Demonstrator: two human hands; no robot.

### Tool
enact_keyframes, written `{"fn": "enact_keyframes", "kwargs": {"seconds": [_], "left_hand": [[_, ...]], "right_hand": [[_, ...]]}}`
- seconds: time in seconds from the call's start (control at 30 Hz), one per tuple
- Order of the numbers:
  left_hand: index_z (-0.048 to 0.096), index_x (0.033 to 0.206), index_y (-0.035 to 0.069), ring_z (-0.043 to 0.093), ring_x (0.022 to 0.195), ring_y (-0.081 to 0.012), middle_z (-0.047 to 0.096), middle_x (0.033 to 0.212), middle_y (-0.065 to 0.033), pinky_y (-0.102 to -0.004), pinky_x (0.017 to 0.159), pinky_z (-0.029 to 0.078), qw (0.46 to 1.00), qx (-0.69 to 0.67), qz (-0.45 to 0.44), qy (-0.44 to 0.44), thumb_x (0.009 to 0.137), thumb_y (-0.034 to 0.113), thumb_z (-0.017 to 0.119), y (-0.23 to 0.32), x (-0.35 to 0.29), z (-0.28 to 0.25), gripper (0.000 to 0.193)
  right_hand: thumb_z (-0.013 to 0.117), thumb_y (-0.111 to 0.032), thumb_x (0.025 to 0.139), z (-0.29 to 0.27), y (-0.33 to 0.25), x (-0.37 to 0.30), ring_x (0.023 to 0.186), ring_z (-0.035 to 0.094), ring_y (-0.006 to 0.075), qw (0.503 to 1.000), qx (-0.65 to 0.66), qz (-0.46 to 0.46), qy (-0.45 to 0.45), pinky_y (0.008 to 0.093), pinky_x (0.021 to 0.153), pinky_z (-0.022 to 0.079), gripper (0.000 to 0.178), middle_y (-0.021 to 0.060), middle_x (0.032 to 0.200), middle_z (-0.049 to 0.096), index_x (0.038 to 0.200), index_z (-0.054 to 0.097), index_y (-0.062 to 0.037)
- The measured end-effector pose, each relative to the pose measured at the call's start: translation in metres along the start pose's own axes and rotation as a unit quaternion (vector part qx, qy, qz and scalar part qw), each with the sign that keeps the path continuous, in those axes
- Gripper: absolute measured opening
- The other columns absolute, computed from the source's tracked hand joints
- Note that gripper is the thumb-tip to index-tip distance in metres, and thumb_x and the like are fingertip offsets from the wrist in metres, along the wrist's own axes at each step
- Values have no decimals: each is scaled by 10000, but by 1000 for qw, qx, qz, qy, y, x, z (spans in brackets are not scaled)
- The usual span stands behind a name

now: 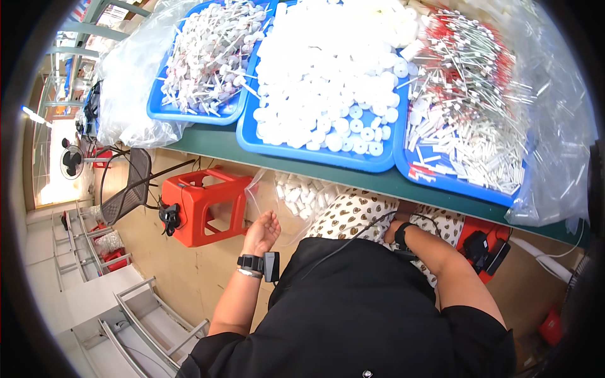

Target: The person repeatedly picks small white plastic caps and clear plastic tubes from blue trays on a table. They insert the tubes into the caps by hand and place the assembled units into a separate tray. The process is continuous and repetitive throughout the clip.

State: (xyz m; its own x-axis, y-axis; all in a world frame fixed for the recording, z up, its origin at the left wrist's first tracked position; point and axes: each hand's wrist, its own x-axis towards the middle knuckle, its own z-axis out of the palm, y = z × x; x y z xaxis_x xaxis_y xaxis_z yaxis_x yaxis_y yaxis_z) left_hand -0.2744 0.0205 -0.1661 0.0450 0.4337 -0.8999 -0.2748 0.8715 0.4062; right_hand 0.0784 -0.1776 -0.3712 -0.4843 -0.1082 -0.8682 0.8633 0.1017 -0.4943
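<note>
My left hand (263, 232) hangs beside my lap, palm turned inward, with its fingers loosely bent and nothing visible in them. Close by it is a clear plastic bag (291, 234) of small white pieces (304, 194), below the table edge. My right hand (392, 232) rests on my patterned trousers (353, 215); its fingers are mostly hidden. On the table above stand blue trays: one with white stemmed pieces (214, 57), one with round white discs (356, 126), one with white sticks and red-and-white wired parts (466, 135).
The green table edge (208, 140) runs across in front of me. A red plastic stool (205, 205) stands to the left, with a mesh chair (129, 183) and a fan (71, 159) behind it. Clear plastic sheeting (554, 170) drapes at the right. A black cable (353, 236) crosses my lap.
</note>
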Motion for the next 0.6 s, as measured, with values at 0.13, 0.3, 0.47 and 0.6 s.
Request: {"fn": "enact_keyframes", "kwargs": {"seconds": [0.13,0.3,0.47,0.6], "left_hand": [[609,1074,85,626,799,-126,661,920,8,-295,738,525,987,-112,-115,-13,1018,155,515,-11,8,16,130],[604,1074,75,631,772,-149,668,909,-15,-317,750,536,985,-91,-135,52,1026,155,489,15,6,61,148],[548,1301,63,608,1162,-259,623,1291,-86,-414,956,523,987,-80,-85,-107,998,290,537,26,-9,146,378],[462,1398,46,523,1270,-321,528,1406,-139,-501,1083,423,969,-133,-75,-193,1011,371,486,10,-16,169,506]], "right_hand": [[521,-213,862,-33,-22,-68,1123,603,305,998,40,-44,-38,441,955,458,452,152,1256,645,1268,636,-52],[535,-219,860,-48,-15,-86,1099,611,315,994,66,-79,-37,439,941,464,420,160,1226,650,1226,647,-45],[549,-225,859,-33,11,-103,1075,618,325,993,77,-83,-30,437,927,471,390,167,1196,655,1184,658,-38],[561,-230,858,-21,33,-107,1056,624,333,994,91,-61,-17,435,916,476,368,173,1172,659,1150,667,-33]]}}
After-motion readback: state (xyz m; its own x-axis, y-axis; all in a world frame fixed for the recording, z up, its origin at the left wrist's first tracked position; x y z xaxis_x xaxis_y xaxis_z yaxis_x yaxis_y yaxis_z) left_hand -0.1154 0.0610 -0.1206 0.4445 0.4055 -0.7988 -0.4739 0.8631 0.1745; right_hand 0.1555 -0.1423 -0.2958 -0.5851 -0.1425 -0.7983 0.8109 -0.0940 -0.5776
